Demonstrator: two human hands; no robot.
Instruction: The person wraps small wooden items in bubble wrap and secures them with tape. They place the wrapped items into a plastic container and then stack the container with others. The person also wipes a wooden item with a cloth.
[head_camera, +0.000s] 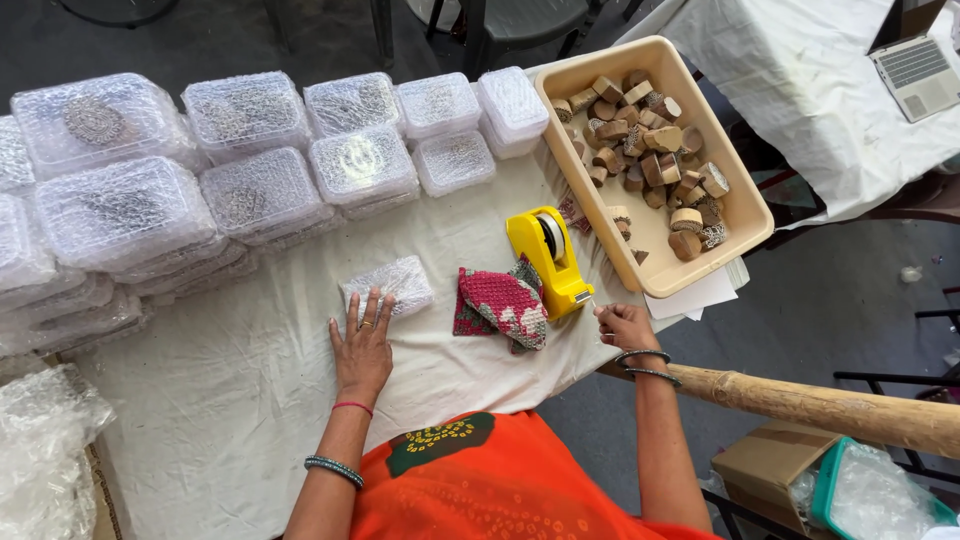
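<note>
My left hand (362, 345) lies flat, fingers spread, with the fingertips pressing on a small bubble-wrapped parcel (392, 284) on the white cloth (230, 400). My right hand (622, 323) is at the front tip of a yellow tape dispenser (549, 258), fingers pinched at the strip of clear tape coming off its cutter. A red and white patterned pouch (503, 304) lies between the parcel and the dispenser.
Stacks of bubble-wrapped parcels (200, 170) line the back and left of the table. A beige tray (745, 215) of carved wooden blocks sits at right on papers. A thick bamboo pole (830, 405) crosses below my right arm. Loose bubble wrap (40, 450) lies at the lower left; a laptop (915, 70) sits far right.
</note>
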